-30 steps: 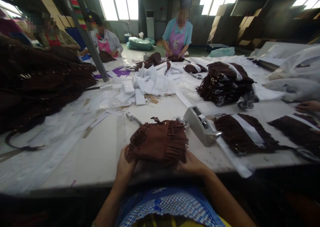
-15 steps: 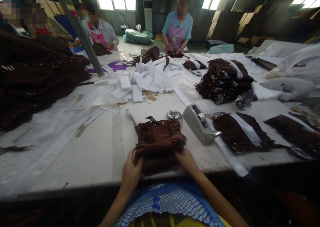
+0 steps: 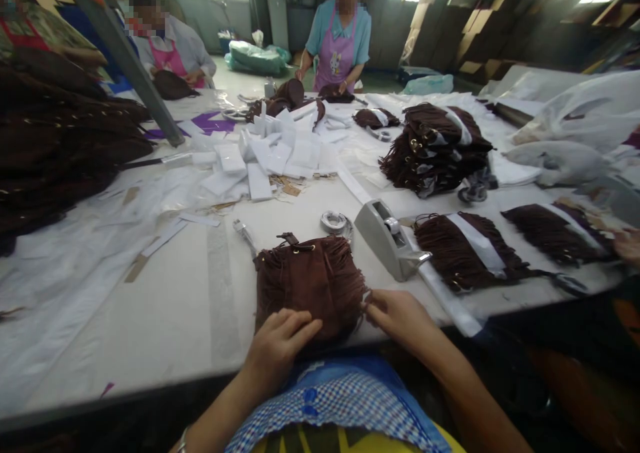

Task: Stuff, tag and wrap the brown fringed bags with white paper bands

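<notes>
A dark brown fringed drawstring bag [image 3: 315,276] lies flat at the table's front edge, directly before me. My left hand [image 3: 283,340] rests on its lower front with the fingers laid out over the leather. At the bag's right edge, my right hand [image 3: 395,313] pinches a small white piece [image 3: 367,297] beside the fringe; its exact kind is unclear. A wrapped strap [image 3: 245,234] sticks out past the bag's upper left corner. Behind the bag sits a coiled, wrapped strap [image 3: 334,222]. A grey tape dispenser [image 3: 393,240] stands to the right.
Two fringed bags with white bands [image 3: 470,250] [image 3: 555,230] lie to the right, near another person's hand [image 3: 627,245]. Behind them is a stack of bags [image 3: 435,146]. White foam pieces [image 3: 280,153] are heaped mid-table. A brown pile [image 3: 60,153] and metal post [image 3: 145,66] stand left. Co-workers work opposite.
The bag has been laid flatter, its front now spread out. My left hand has moved from its left side onto its front; my right hand has shifted to its right edge and pinches there.
</notes>
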`<action>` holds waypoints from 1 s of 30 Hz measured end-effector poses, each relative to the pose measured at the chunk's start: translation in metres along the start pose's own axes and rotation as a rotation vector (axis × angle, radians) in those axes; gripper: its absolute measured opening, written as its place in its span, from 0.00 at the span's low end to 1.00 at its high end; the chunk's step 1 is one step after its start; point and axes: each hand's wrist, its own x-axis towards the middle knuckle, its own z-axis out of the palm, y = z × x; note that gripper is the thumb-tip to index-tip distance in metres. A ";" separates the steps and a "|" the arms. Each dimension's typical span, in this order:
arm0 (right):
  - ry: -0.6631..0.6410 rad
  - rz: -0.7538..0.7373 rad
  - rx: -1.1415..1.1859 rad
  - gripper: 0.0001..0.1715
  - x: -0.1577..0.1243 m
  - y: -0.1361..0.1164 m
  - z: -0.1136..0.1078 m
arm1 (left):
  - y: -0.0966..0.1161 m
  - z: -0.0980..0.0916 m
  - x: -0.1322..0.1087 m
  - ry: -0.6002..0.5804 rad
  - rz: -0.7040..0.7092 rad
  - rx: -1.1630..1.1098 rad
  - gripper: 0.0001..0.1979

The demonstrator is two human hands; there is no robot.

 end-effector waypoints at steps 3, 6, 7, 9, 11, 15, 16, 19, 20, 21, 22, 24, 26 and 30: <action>0.216 -0.078 -0.100 0.20 -0.022 -0.016 -0.026 | 0.002 0.017 -0.028 -0.112 0.040 -0.022 0.19; 0.060 -0.398 0.031 0.15 -0.021 -0.021 -0.006 | -0.002 0.011 -0.046 -0.282 -0.009 -0.149 0.20; -0.058 -0.482 0.060 0.13 -0.015 -0.018 0.009 | -0.003 0.004 -0.046 -0.354 -0.041 -0.222 0.19; -0.140 -0.560 0.051 0.09 -0.003 -0.009 0.040 | -0.006 -0.016 -0.037 -0.484 -0.101 -0.370 0.14; -0.186 -0.565 0.043 0.05 0.007 0.001 0.060 | -0.008 -0.035 -0.015 -0.564 -0.147 -0.495 0.09; -0.302 -0.558 0.067 0.06 0.013 -0.002 0.048 | -0.014 -0.049 0.053 -0.217 -0.289 -0.381 0.11; -0.344 -0.566 0.091 0.06 0.014 -0.006 0.038 | -0.017 -0.045 0.070 -0.115 -0.290 -0.273 0.11; -0.282 -0.587 0.165 0.09 0.027 -0.017 0.012 | -0.029 -0.025 0.111 -0.266 -0.296 -0.006 0.15; -0.168 -0.590 0.155 0.11 0.036 -0.018 0.008 | -0.034 -0.018 0.120 -0.370 -0.307 0.038 0.15; -0.028 -0.591 0.110 0.13 0.047 -0.016 0.005 | -0.040 -0.014 0.127 -0.455 -0.316 0.060 0.16; 0.102 -0.600 0.033 0.15 0.058 -0.014 0.005 | -0.045 -0.011 0.132 -0.508 -0.320 0.065 0.16; 0.244 -0.649 -0.165 0.19 0.079 -0.005 0.010 | -0.059 -0.011 0.139 -0.559 -0.304 0.046 0.15; 0.264 -0.699 -0.330 0.19 0.092 0.003 0.016 | -0.072 -0.017 0.145 -0.653 -0.288 0.002 0.15; 0.261 -0.668 -0.462 0.12 0.082 0.008 0.019 | -0.094 -0.031 0.160 -0.891 -0.245 -0.143 0.18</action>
